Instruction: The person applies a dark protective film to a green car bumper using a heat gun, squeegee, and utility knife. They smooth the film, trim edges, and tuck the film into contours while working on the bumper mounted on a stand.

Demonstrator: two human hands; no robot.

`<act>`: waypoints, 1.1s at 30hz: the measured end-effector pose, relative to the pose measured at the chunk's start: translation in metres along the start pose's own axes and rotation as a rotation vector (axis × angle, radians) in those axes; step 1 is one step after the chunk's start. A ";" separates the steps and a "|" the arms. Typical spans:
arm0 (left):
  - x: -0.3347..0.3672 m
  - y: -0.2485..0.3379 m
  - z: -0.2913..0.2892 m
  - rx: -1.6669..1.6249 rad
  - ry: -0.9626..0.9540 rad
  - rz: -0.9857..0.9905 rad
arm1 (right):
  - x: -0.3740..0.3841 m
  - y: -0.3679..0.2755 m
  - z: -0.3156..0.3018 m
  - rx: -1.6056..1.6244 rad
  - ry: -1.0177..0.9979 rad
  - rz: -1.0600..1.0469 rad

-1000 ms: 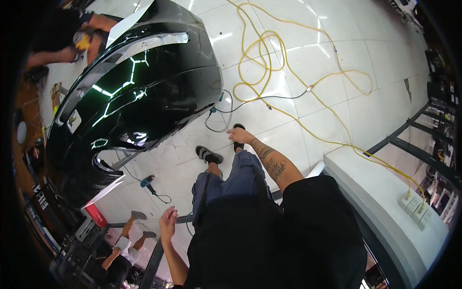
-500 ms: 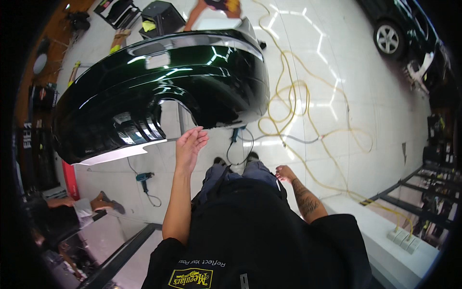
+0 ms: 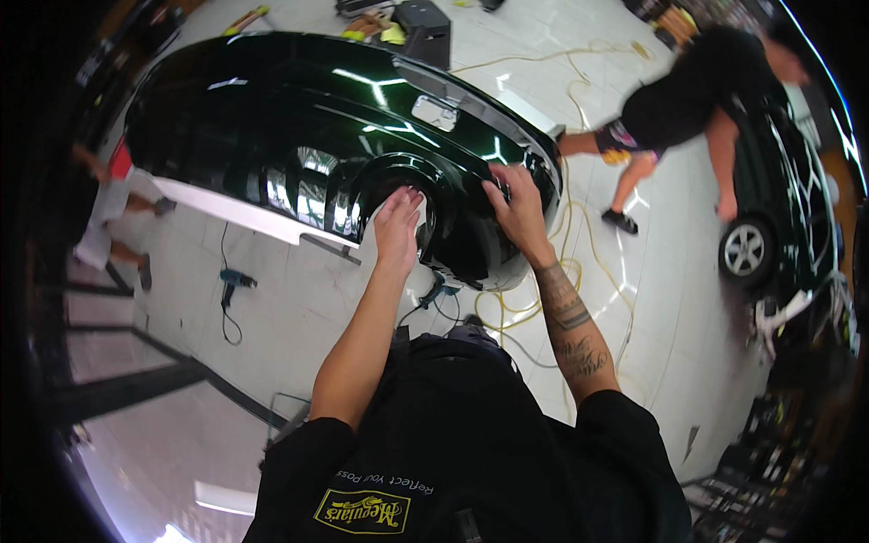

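Observation:
A large glossy dark green car body panel (image 3: 262, 127) lies across the view in front of me, with a rounded cutout in its near side. My left hand (image 3: 396, 228) is at that cutout, fingers stretched out near its rim; whether they touch it I cannot tell. Over the panel's right part is my right hand (image 3: 520, 206), with its thumb and fingers apart and bent toward the surface. I see nothing held in either hand.
A blue heat gun (image 3: 237, 278) lies on the floor at left, and another blue tool (image 3: 437, 288) sits below the panel. Yellow hose (image 3: 579, 258) loops at right. One person (image 3: 697, 100) bends beside a dark car (image 3: 783, 199); another person (image 3: 104, 213) is at left.
My right hand has risen from beside my body to the panel. My left hand has moved to the cutout. The view has turned, and the person at right now shows beside the car.

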State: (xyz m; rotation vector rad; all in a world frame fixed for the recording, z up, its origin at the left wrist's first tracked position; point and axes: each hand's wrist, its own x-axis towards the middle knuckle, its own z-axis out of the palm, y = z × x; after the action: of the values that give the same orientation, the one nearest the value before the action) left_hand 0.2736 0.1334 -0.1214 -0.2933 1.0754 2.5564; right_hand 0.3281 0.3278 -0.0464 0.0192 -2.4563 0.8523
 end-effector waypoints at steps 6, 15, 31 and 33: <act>0.020 -0.024 0.012 -0.373 -0.156 0.127 | 0.071 0.004 0.036 -0.161 -0.201 -0.234; 0.029 -0.038 -0.001 -0.405 -0.099 0.260 | 0.091 0.009 0.069 -0.262 -0.329 -0.285; 0.038 -0.044 0.006 -0.888 0.057 0.342 | 0.089 -0.029 0.082 -0.165 -0.283 -0.449; 0.039 -0.044 0.006 -0.881 0.016 0.318 | 0.089 -0.038 0.086 -0.182 -0.329 -0.435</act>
State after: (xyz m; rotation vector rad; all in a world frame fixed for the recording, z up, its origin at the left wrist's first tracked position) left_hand 0.2553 0.1755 -0.1586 -0.3708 -0.0877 3.1760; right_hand 0.2177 0.2613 -0.0371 0.6492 -2.6693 0.4602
